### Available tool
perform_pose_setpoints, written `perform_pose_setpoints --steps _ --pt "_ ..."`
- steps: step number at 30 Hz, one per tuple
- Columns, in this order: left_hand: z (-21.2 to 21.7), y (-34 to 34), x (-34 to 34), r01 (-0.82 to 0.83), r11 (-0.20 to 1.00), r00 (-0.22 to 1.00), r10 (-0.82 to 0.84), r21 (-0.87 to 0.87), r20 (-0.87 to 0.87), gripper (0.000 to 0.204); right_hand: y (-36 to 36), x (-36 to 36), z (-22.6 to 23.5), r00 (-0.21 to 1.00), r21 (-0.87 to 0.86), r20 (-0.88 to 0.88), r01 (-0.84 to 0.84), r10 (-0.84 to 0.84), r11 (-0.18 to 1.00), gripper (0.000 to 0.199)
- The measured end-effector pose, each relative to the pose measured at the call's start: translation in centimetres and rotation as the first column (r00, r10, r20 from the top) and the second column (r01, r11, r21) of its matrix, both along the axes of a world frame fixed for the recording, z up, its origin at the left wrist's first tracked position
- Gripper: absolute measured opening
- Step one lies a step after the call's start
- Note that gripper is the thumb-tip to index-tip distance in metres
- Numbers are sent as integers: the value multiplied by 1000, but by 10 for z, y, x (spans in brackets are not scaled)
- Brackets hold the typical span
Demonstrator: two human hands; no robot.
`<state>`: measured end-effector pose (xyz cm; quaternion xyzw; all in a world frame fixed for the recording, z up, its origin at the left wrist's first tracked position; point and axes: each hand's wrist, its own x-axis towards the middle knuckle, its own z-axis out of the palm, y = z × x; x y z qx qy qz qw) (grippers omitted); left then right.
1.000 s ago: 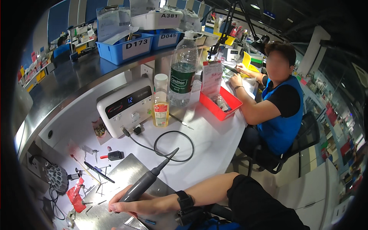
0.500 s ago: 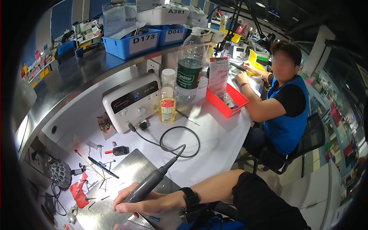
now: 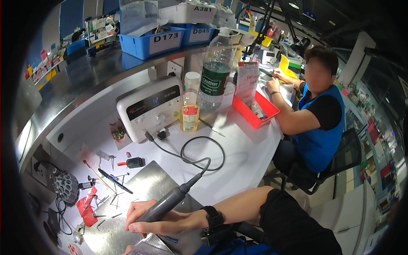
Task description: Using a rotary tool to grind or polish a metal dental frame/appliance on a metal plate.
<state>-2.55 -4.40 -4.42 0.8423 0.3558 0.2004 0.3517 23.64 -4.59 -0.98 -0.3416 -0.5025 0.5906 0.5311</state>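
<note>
Handpiece [image 3: 165,205], grey and pen-shaped, lies slantwise in our right hand [image 3: 155,219], whose fingers [image 3: 137,211] are curled tight around its lower end, low over the steel plate [image 3: 140,187] at the near edge of the bench [image 3: 246,157]; its tip is hidden under the fingers. Our wrist carries a black band [image 3: 213,219]. From the upper end of the handpiece a grey cord [image 3: 199,159] loops across the white bench to the white control box [image 3: 148,108], which stands behind the plate. Our left hand [image 3: 127,250] barely shows at the bottom edge beside a patterned silver piece [image 3: 151,246]; we cannot tell whether its fingers are open or closed. Left of the plate we see loose bits [image 3: 106,178] and a red scrap [image 3: 88,206]. Just right of the box stands a small oil bottle [image 3: 190,102], and beside it a tall water bottle [image 3: 216,70]. A red tray [image 3: 255,112] sits further right, near another person in a blue vest [image 3: 318,123] working at the same bench. Blue bins [image 3: 148,40] line the shelf behind
</note>
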Motion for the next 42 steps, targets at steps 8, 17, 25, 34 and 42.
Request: perform_pose_setpoints --steps 8,17,25,34,42 --pt "6 -2 4 -61 995 994 68 80 -85 59 -2 2 0 996 -99 -43 -76 72 992 32" --pt "-6 4 -1 -71 997 984 67 -22 -168 55 1 1 -7 985 -88 -162 -81 66 993 30" --pt "12 -3 3 -37 999 996 39 23 -86 52 0 -9 -5 972 -108 -202 -144 120 984 28" --pt "31 13 23 76 991 989 -60 -114 138 45 -8 9 20 998 -282 13 -57 64 958 27" --pt "33 15 22 21 1000 983 -22 10 183 49 2 1 9 978 8 84 -191 190 982 26"
